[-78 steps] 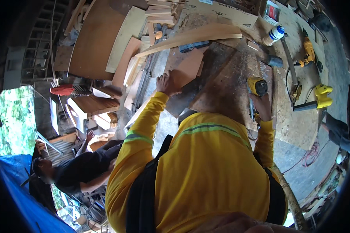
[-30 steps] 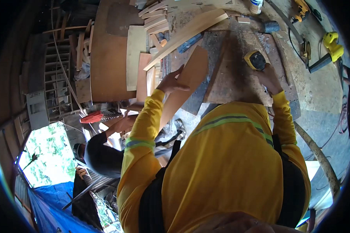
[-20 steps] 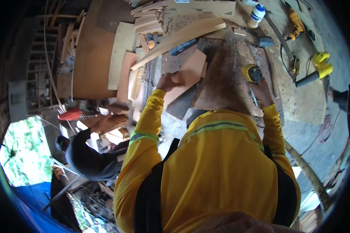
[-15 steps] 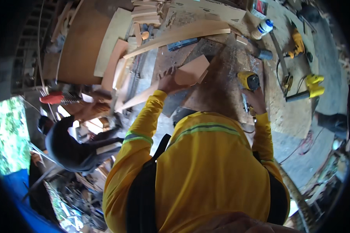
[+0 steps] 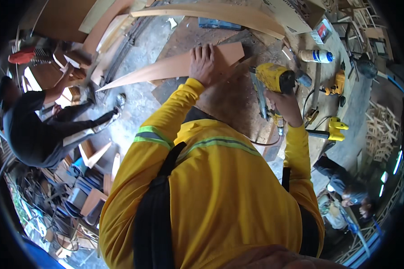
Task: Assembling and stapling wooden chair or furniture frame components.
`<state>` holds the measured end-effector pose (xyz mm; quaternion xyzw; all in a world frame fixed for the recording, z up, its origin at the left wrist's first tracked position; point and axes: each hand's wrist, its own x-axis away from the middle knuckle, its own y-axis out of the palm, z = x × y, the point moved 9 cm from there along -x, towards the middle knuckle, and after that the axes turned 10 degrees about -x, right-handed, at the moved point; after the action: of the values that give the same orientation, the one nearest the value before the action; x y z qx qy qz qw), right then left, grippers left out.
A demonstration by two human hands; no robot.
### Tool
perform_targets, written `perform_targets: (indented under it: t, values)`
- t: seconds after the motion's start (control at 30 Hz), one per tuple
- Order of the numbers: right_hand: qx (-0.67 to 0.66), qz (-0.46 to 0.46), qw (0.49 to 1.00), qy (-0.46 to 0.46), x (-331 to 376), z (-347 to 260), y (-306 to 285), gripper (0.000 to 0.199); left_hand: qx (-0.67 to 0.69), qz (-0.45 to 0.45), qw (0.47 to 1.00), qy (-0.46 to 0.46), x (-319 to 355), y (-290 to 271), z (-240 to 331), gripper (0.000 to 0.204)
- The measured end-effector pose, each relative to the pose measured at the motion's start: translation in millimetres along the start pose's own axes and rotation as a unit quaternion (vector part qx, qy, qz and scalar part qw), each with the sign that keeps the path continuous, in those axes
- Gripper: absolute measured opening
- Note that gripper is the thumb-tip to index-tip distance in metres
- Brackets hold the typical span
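Observation:
My right hand (image 5: 284, 106) is wrapped round the handle of a yellow and black nail gun (image 5: 270, 78). A hose runs from its grip, and its long metal magazine points toward me. In front of me lies a long wooden board (image 5: 166, 69), broad at its right end and tapering to a thin point at the left. My left hand (image 5: 203, 64) grips it near the broad end, with the fingers over the far edge; the thumb is hidden. The nail gun is to the right of the board, apart from it. Beneath both is a worn brown worktop (image 5: 229, 103).
A curved wooden strip (image 5: 206, 10) lies beyond the board, near a blue case (image 5: 217, 23). To the right are a hammer (image 5: 303, 77), a white and blue bottle (image 5: 316, 56) and yellow power tools (image 5: 337, 129). Another person (image 5: 29, 121) works at the left; one more (image 5: 345, 184) is at lower right.
My view has shifted, and more of the right side shows. The nail gun has come closer to the board and turned. My left hand remains on the board, which now lies more fully in view.

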<state>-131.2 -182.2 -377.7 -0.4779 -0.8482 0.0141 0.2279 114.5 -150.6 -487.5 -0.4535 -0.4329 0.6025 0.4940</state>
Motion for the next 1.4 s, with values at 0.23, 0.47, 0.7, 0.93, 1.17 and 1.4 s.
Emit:
perform_targets:
  t: [0.23, 0.47, 0.7, 0.93, 1.17, 1.4]
  values:
    - [0.015, -0.054, 0.992, 0.114, -33, 19, 41, 0.007, -0.162, 0.039, 0.983, 0.071, 4, -8, 0, 0.123]
    - [0.012, -0.079, 0.984, 0.160, -34, 26, 66, 0.009, -0.057, 0.004, 0.997, 0.049, 5, -13, 0, 0.115]
    - [0.032, -0.079, 0.985, 0.152, -43, 23, 75, 0.007, -0.076, 0.102, 0.990, 0.053, 6, -9, -5, 0.094]
    - [0.036, -0.070, 0.980, 0.185, -41, 23, 77, 0.007, -0.050, 0.104, 0.992, 0.046, 8, -11, -5, 0.083]
    - [0.081, -0.077, 0.983, 0.148, -46, 20, 84, 0.006, -0.095, 0.062, 0.992, 0.047, 8, -5, -4, 0.093]
    - [0.094, -0.065, 0.975, 0.189, -41, 21, 71, 0.009, -0.065, 0.074, 0.994, 0.042, 9, -12, -5, 0.090]
